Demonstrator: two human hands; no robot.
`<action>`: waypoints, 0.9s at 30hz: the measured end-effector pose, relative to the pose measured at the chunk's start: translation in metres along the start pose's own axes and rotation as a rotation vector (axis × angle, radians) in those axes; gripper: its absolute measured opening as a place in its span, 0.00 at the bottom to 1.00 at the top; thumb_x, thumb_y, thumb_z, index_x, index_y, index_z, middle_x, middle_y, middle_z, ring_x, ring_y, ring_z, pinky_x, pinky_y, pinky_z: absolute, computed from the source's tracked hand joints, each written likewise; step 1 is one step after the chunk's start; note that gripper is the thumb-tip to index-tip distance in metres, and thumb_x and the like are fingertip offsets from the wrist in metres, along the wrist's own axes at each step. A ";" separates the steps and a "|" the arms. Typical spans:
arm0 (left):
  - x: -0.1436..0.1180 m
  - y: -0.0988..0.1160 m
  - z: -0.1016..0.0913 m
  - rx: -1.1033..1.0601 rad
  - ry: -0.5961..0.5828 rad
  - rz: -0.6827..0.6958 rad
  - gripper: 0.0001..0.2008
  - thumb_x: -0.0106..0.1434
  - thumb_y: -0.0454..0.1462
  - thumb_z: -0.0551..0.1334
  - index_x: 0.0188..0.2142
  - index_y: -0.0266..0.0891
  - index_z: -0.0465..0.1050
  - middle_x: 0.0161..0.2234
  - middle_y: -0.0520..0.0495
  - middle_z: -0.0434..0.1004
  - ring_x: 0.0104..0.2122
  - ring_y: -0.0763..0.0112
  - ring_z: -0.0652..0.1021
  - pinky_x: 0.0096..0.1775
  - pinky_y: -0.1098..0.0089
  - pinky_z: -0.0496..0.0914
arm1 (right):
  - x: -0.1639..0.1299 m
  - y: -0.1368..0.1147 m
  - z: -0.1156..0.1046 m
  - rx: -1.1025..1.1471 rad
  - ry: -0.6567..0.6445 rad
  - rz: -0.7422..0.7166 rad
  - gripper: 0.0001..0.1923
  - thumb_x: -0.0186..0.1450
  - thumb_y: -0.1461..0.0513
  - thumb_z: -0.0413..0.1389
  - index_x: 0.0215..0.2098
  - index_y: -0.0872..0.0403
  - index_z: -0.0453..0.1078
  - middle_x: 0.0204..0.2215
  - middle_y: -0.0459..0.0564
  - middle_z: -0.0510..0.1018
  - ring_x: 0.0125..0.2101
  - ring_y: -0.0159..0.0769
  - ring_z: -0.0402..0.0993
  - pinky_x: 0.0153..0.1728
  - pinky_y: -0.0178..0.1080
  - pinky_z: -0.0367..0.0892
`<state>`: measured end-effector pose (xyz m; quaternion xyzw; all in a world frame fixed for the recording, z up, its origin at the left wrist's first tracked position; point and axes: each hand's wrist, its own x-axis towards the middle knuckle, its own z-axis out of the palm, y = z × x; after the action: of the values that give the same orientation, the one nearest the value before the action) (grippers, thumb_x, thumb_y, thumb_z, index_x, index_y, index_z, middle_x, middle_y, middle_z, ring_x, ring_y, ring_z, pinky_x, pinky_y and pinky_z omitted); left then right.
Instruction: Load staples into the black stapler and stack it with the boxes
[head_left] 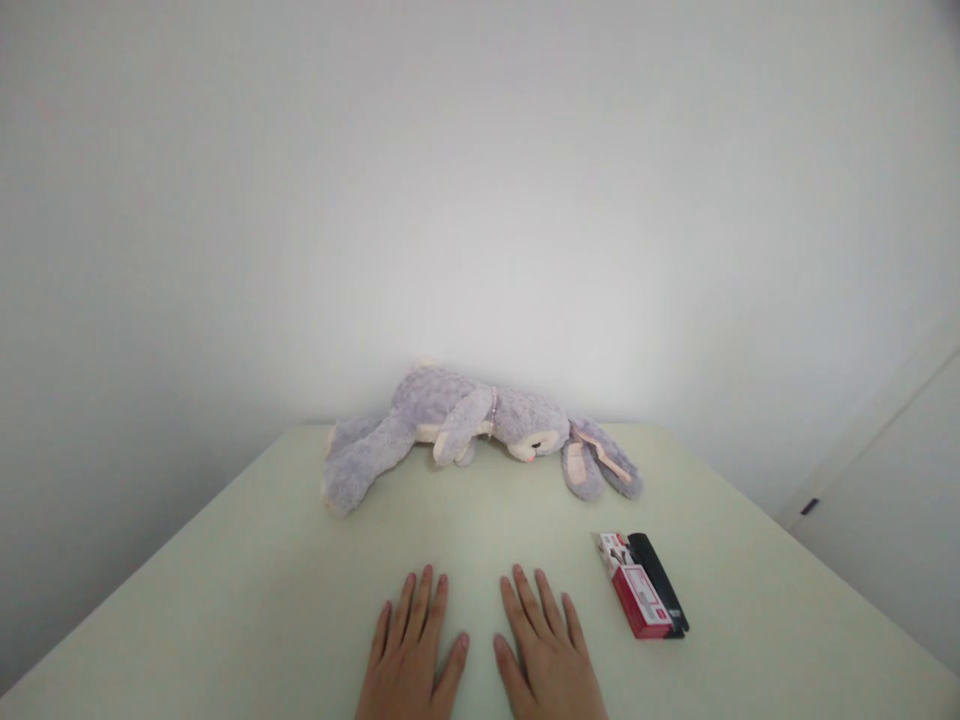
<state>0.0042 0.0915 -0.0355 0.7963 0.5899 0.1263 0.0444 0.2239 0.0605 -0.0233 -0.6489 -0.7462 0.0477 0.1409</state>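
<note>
My left hand [411,655] and my right hand [546,650] lie flat, palms down, side by side on a pale green table [225,600] near its front edge. Fingers are slightly spread and neither hand holds anything. A grey-lilac plush rabbit [465,425] lies on its side along the far edge of the table, its long ears pointing right. A small red, white and black box [643,585] rests on the table just right of my right hand, apart from it.
A plain white wall [480,200] rises behind the table. At the right stands a white cabinet or door [885,500] with a small dark handle [808,507].
</note>
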 end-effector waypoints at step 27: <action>0.001 -0.001 -0.004 -0.028 -0.024 0.000 0.32 0.72 0.54 0.49 0.71 0.49 0.50 0.73 0.51 0.44 0.72 0.52 0.51 0.69 0.45 0.51 | 0.002 0.001 -0.003 0.008 -0.024 0.013 0.31 0.74 0.46 0.43 0.73 0.39 0.43 0.71 0.40 0.44 0.71 0.55 0.45 0.66 0.68 0.53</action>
<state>0.0024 0.0921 -0.0314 0.7970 0.5877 0.1247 0.0626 0.2258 0.0620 -0.0208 -0.6525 -0.7434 0.0593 0.1344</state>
